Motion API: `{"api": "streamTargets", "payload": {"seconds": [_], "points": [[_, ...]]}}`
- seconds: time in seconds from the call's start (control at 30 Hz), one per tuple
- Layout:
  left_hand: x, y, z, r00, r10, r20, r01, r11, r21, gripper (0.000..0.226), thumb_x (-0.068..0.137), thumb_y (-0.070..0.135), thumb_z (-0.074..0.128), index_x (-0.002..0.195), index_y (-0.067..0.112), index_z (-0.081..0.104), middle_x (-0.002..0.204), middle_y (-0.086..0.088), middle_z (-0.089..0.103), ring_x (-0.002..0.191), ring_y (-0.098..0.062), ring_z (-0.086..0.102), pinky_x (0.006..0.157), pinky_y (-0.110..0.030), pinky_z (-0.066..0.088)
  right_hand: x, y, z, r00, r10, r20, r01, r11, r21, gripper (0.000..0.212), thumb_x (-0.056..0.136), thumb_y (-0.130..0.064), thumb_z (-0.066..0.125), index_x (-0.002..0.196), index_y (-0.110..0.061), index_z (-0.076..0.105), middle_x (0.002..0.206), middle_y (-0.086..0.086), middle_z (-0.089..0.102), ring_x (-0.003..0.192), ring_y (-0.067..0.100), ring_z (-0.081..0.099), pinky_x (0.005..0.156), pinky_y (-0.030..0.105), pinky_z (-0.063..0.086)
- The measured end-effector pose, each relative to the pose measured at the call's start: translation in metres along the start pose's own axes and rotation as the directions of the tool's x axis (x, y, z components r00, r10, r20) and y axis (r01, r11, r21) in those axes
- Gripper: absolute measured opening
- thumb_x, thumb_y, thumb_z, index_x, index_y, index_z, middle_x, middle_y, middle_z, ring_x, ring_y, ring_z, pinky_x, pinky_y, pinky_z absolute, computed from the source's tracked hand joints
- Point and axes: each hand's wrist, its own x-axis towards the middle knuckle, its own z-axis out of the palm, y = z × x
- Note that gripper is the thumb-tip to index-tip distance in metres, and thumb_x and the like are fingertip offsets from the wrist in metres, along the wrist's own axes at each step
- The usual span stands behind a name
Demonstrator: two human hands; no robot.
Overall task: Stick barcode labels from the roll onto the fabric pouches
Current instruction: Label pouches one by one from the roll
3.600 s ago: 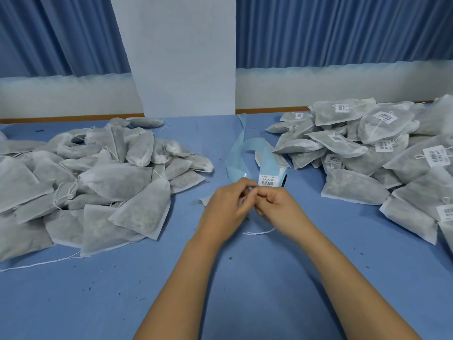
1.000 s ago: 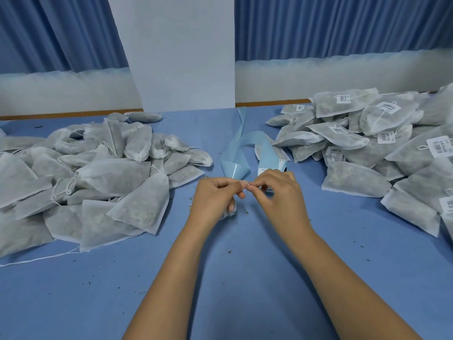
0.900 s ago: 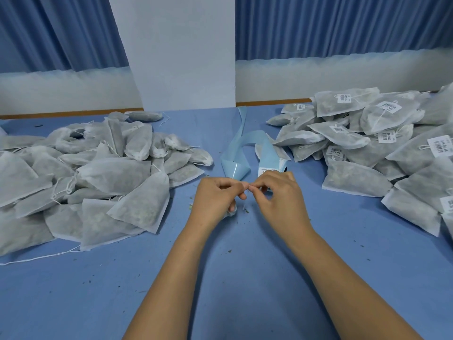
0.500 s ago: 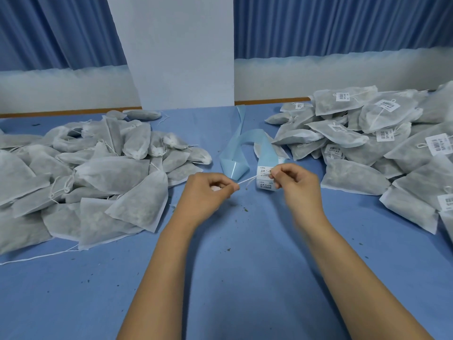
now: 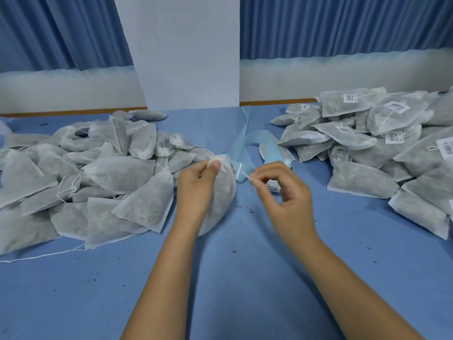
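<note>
Your left hand (image 5: 196, 187) pinches the gathered neck of 1 pouch (image 5: 223, 200) between thumb and curled fingers. The pouch hangs below that grip at the table's centre, just beside the unlabelled pile (image 5: 103, 173); whether its bottom touches the table (image 5: 245, 278) I cannot tell. Your right hand (image 5: 286, 200) pinches the thin white drawstring (image 5: 244, 173) between thumb and forefinger, the other fingers loosely curled.

Expect the pouch to be light and soft: thin non-woven fabric over loose filling that shifts and dents under pressure. Dark crumbs on the table suggest it sheds if squeezed, so keep hold of the neck and not the belly. The string is fine and likely to slip, so pinch it close to the neck.

The label roll (image 5: 273, 187) sits just behind your right hand, with the blue backing strip (image 5: 259, 141) curling away from it. The labels look like thin paper; lift each by 1 corner so that it does not fold onto itself. The labelled pile (image 5: 367, 143) lies to the right.
</note>
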Motion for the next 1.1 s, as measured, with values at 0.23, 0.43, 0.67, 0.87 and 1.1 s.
{"api": "streamTargets", "payload": {"seconds": [0.23, 0.43, 0.67, 0.87, 1.1], "points": [[-0.004, 0.006, 0.002, 0.982, -0.096, 0.162, 0.169, 0.83, -0.531, 0.031, 0.101, 0.02, 0.045, 0.103, 0.001, 0.07, 0.112, -0.017, 0.071, 0.106, -0.027, 0.068, 0.095, -0.041, 0.052, -0.006, 0.006, 0.012, 0.901, 0.348, 0.259, -0.366, 0.93, 0.023, 0.016, 0.088, -0.007, 0.064, 0.08, -0.021, 0.063, 0.125, -0.003, 0.047, 0.121, 0.004, 0.045, 0.101, 0.017, 0.034], [0.0, -0.002, 0.007, 0.997, -0.07, -0.031, 0.06, 0.967, -0.249, 0.025, 0.094, 0.033, 0.057, 0.079, 0.016, 0.067, 0.079, 0.004, 0.069, 0.078, -0.008, 0.061, 0.078, -0.036, 0.051, -0.004, 0.008, 0.011, 0.888, 0.377, 0.262, -0.405, 0.912, 0.061, 0.017, 0.089, -0.001, 0.061, 0.08, -0.016, 0.061, 0.089, -0.002, 0.059, 0.087, 0.01, 0.054, 0.081, 0.018, 0.04], [-0.003, -0.012, 0.022, 0.994, 0.032, 0.104, -0.031, 0.999, -0.017, 0.071, 0.079, 0.027, 0.078, 0.142, 0.025, 0.043, 0.138, 0.012, 0.049, 0.129, -0.002, 0.044, 0.104, -0.013, 0.036, -0.001, 0.014, 0.004, 0.906, 0.375, 0.196, -0.371, 0.927, -0.061, 0.015, 0.085, -0.004, 0.065, 0.078, -0.016, 0.062, 0.09, -0.007, 0.056, 0.081, -0.001, 0.053, 0.075, 0.01, 0.038], [0.002, -0.015, 0.018, 0.865, 0.485, -0.128, -0.415, 0.835, 0.36, 0.043, 0.074, -0.004, 0.075, 0.096, 0.024, 0.051, 0.127, -0.002, 0.045, 0.104, 0.019, 0.036, 0.087, 0.003, 0.027, 0.01, 0.04, -0.031, 0.837, 0.507, -0.207, -0.542, 0.711, -0.449, 0.027, 0.08, -0.027, 0.074, 0.091, -0.021, 0.05, 0.095, -0.011, 0.053, 0.078, 0.01, 0.052, 0.066, 0.026, 0.036], [0.008, -0.029, 0.054, 0.846, 0.497, 0.193, -0.528, 0.731, 0.433, 0.015, 0.089, 0.008, 0.062, 0.097, 0.015, 0.072, 0.129, 0.021, 0.048, 0.101, -0.01, 0.053, 0.073, -0.013, 0.041, 0.009, 0.056, -0.027, 0.756, 0.644, -0.121, -0.624, 0.651, -0.432, 0.011, 0.081, -0.018, 0.071, 0.076, -0.026, 0.064, 0.082, -0.009, 0.067, 0.069, 0.01, 0.054, 0.06, 0.025, 0.037]]}}
